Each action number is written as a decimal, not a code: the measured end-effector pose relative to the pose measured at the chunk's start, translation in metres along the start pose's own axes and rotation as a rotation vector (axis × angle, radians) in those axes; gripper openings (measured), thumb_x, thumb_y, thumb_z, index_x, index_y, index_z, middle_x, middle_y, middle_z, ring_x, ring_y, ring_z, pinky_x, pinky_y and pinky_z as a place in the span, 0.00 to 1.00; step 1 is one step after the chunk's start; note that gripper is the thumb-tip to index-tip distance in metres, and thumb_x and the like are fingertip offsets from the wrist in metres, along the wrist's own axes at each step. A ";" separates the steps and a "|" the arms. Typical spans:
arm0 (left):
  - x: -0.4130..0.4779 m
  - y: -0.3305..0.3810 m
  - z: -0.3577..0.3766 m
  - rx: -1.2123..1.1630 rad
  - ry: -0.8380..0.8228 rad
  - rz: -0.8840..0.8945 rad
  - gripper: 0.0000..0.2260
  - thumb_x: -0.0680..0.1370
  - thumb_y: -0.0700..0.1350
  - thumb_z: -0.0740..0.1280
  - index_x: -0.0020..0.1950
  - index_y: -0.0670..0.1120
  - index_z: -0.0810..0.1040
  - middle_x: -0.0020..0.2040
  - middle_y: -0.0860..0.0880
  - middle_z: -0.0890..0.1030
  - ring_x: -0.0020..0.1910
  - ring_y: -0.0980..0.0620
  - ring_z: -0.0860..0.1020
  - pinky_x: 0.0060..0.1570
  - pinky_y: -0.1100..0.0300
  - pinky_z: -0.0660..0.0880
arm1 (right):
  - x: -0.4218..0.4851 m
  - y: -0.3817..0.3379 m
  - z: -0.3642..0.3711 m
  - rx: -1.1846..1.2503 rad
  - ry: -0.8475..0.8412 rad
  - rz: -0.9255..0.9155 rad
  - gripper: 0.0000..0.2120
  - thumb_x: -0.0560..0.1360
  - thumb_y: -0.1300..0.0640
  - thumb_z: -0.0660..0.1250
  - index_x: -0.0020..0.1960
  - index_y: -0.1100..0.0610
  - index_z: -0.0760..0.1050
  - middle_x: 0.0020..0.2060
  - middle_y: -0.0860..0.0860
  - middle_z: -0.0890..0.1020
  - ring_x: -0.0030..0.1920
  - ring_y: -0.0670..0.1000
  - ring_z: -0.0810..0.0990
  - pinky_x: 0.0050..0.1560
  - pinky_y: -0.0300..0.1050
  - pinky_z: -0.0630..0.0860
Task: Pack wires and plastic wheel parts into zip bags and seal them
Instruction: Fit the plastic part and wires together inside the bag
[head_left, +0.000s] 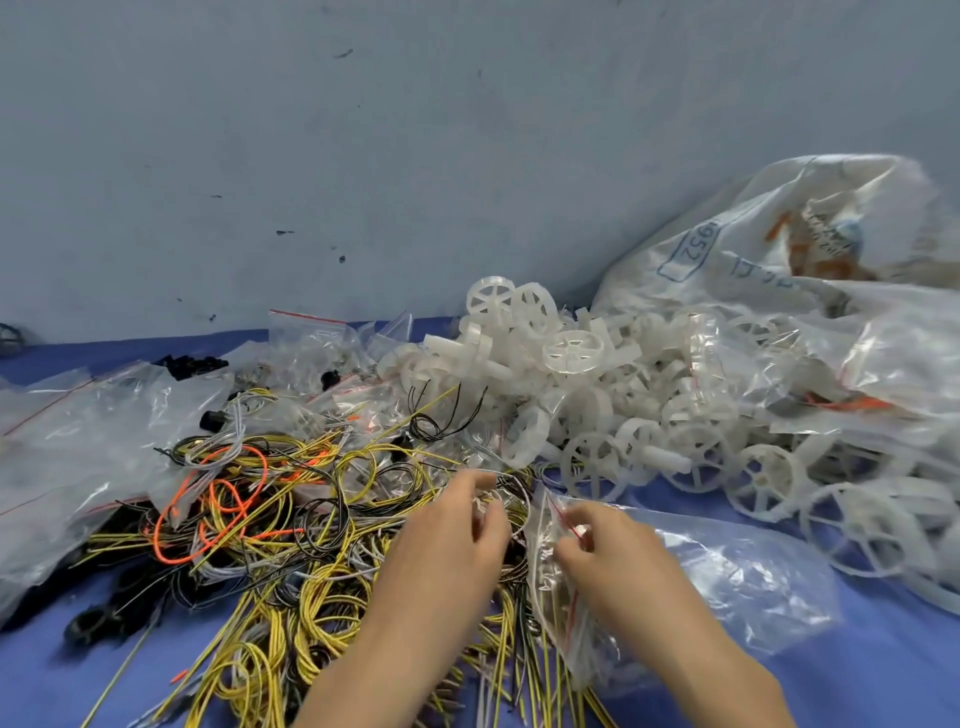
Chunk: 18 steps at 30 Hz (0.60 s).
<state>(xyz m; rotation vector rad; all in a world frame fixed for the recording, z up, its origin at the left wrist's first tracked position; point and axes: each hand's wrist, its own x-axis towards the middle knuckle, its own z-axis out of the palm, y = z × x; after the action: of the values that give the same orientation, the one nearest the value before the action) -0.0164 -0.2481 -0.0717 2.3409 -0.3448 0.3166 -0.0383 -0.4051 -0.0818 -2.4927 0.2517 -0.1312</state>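
Two hands over wire pile (291, 525): left hand (447, 540) pinches pale wires; right hand (597, 545) pinches zip bag (727, 587) mouth. Wheel heap (597, 395) behind pile.

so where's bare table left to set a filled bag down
Bare blue table shows at the near right, between the zip bag and the wheel pile. A smaller patch lies near left, below the black parts. The centre is crowded with wires, the left with bags.
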 end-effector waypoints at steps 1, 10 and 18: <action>0.009 0.001 0.002 0.012 -0.008 0.012 0.11 0.80 0.54 0.59 0.62 0.58 0.73 0.38 0.58 0.79 0.38 0.62 0.77 0.38 0.61 0.72 | 0.001 0.003 -0.003 -0.015 -0.001 0.012 0.11 0.77 0.50 0.61 0.58 0.47 0.76 0.51 0.46 0.81 0.51 0.49 0.78 0.51 0.46 0.75; 0.097 0.017 0.052 0.413 -0.160 0.038 0.16 0.81 0.50 0.59 0.67 0.45 0.69 0.62 0.45 0.74 0.60 0.43 0.75 0.55 0.48 0.74 | 0.006 0.014 -0.019 -0.016 -0.027 0.057 0.07 0.77 0.47 0.60 0.50 0.47 0.76 0.46 0.46 0.80 0.45 0.49 0.79 0.50 0.51 0.79; 0.107 0.018 0.061 0.505 -0.048 0.060 0.08 0.81 0.47 0.57 0.56 0.45 0.71 0.55 0.45 0.75 0.52 0.43 0.76 0.46 0.50 0.74 | 0.011 0.013 -0.022 -0.002 -0.024 0.037 0.08 0.78 0.48 0.58 0.51 0.48 0.74 0.44 0.47 0.80 0.46 0.51 0.79 0.49 0.50 0.78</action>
<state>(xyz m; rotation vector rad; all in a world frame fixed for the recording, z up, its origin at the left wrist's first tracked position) 0.0847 -0.3203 -0.0681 2.8401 -0.3942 0.4150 -0.0326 -0.4302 -0.0717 -2.4883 0.2882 -0.0862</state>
